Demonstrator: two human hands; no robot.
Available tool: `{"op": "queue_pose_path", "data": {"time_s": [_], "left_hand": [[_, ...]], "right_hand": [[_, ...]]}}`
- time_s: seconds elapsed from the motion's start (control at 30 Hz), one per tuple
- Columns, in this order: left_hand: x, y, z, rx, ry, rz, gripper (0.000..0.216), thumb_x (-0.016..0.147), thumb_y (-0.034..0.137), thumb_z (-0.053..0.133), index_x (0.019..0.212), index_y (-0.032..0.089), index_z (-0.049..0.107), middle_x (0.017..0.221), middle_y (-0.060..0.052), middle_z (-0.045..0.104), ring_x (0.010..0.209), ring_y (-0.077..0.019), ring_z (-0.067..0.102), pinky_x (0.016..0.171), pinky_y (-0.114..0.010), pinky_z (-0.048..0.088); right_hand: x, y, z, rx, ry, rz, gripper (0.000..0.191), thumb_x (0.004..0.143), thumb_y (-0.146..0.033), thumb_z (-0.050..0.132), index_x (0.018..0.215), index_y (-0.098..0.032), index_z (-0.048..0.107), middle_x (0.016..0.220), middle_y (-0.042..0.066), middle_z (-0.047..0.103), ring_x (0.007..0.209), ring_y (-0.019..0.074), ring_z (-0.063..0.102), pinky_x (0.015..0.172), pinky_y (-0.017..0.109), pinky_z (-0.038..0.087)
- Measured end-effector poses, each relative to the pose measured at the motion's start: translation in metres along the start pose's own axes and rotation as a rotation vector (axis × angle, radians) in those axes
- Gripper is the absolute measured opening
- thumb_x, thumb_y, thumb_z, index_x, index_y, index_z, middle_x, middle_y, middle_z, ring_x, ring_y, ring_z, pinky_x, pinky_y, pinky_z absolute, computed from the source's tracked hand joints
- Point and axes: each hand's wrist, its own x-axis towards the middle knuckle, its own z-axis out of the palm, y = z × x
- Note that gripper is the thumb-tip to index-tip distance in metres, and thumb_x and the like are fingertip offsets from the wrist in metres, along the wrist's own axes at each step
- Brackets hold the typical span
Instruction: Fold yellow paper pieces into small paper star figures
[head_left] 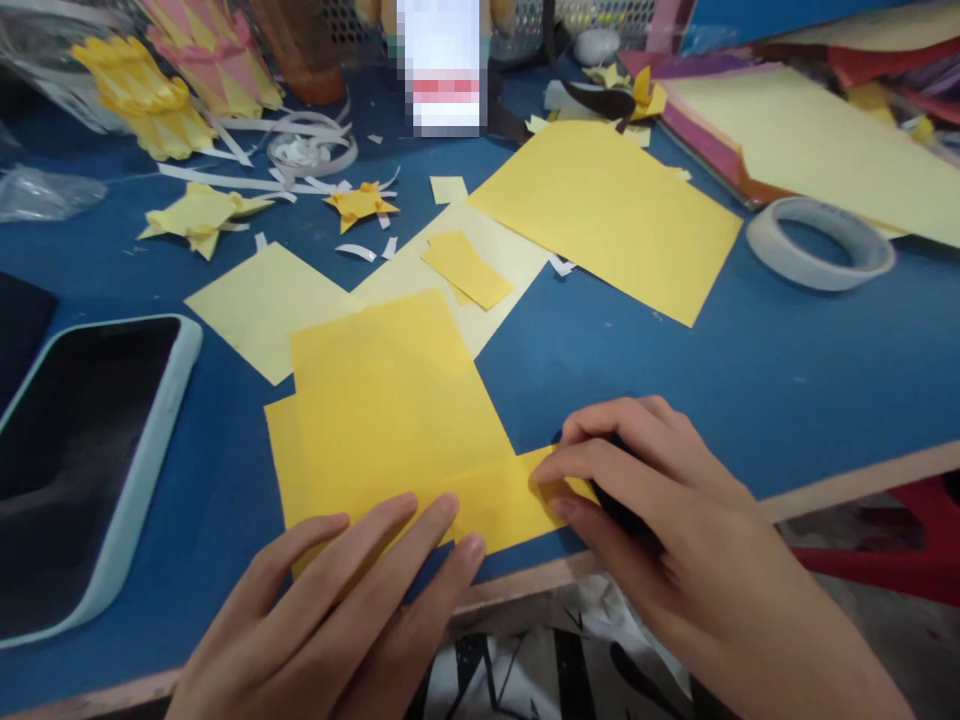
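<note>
Yellow sheets of paper lie overlapped near the table's front edge. My left hand rests over their lower edge with its fingers stretched out and slightly apart, pressing the paper. At the right, my right hand has thumb and forefinger closed on the end of a yellow paper strip. Part of that end is hidden under the fingers. Beyond the sheets lie a pale yellow square, small yellow paper pieces on another pale sheet, and a larger yellow sheet.
A phone in a light blue case lies at the left. Folded paper stars and white paper scraps are scattered behind. A tape roll sits at the right, beside stacked coloured paper. A blurred bright screen stands at the back.
</note>
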Motion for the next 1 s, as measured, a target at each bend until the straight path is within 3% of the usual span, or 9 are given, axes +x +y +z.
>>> {"op": "queue_pose_path", "data": {"time_s": [0.13,0.27,0.4,0.57,0.7,0.87,1.0], "left_hand": [[-0.001,0.000,0.001,0.005,0.007,-0.019,0.037,0.093,0.009,0.033,0.102,0.024,0.066,0.104,0.001,0.070,0.102,-0.0146,0.060,0.105,-0.031,0.034],[0.000,-0.001,-0.001,0.006,-0.027,-0.010,0.037,0.093,0.008,0.033,0.104,0.025,0.065,0.107,0.001,0.069,0.103,-0.0139,0.058,0.107,-0.031,0.032],[-0.004,-0.006,-0.003,-0.023,-0.035,0.000,0.035,0.094,0.013,0.034,0.100,0.026,0.066,0.113,0.002,0.066,0.105,-0.0125,0.057,0.109,-0.030,0.029],[-0.004,-0.006,-0.005,-0.068,-0.015,-0.027,0.032,0.094,0.012,0.039,0.094,0.025,0.068,0.107,0.003,0.068,0.105,-0.0100,0.057,0.110,-0.024,0.028],[0.009,0.003,-0.002,-0.059,0.067,0.042,0.031,0.092,0.008,0.040,0.094,0.019,0.068,0.098,0.000,0.070,0.095,-0.0142,0.062,0.104,-0.030,0.038],[0.026,0.020,0.001,-0.063,-0.082,0.093,0.027,0.095,0.012,0.039,0.105,0.018,0.063,0.099,0.002,0.072,0.091,-0.0149,0.064,0.089,-0.032,0.045],[0.031,0.029,0.003,-0.068,-0.002,0.049,0.023,0.095,0.013,0.042,0.101,0.016,0.064,0.094,0.000,0.072,0.089,-0.0171,0.064,0.082,-0.034,0.047]], "right_hand": [[0.002,-0.003,0.003,-0.062,-0.007,-0.041,0.006,0.090,-0.019,0.052,0.086,-0.020,0.056,0.092,0.002,0.055,0.087,0.0191,0.047,0.075,0.036,0.037],[0.003,-0.005,0.001,-0.039,-0.097,-0.046,0.007,0.092,-0.018,0.048,0.090,-0.022,0.054,0.095,0.002,0.053,0.088,0.0183,0.046,0.077,0.035,0.039],[-0.001,0.000,-0.007,-0.021,-0.156,0.009,0.023,0.089,-0.007,0.042,0.101,-0.025,0.050,0.109,0.002,0.050,0.100,0.0191,0.043,0.082,0.034,0.041],[-0.007,0.007,-0.015,-0.037,-0.171,-0.043,0.042,0.080,0.004,0.040,0.110,-0.026,0.046,0.120,0.003,0.047,0.112,0.0202,0.040,0.087,0.033,0.043],[0.002,0.007,-0.018,0.012,-0.199,-0.051,0.032,0.083,0.001,0.042,0.099,-0.023,0.053,0.102,0.003,0.056,0.096,0.0183,0.049,0.076,0.031,0.045],[0.009,0.003,-0.019,0.193,-0.069,-0.061,0.020,0.087,-0.005,0.050,0.082,-0.021,0.062,0.077,-0.004,0.066,0.070,0.0094,0.057,0.072,0.025,0.045],[-0.001,0.000,-0.020,0.297,0.054,-0.026,0.020,0.081,-0.005,0.060,0.082,-0.024,0.066,0.076,-0.012,0.072,0.066,0.0039,0.064,0.089,0.017,0.045]]}}
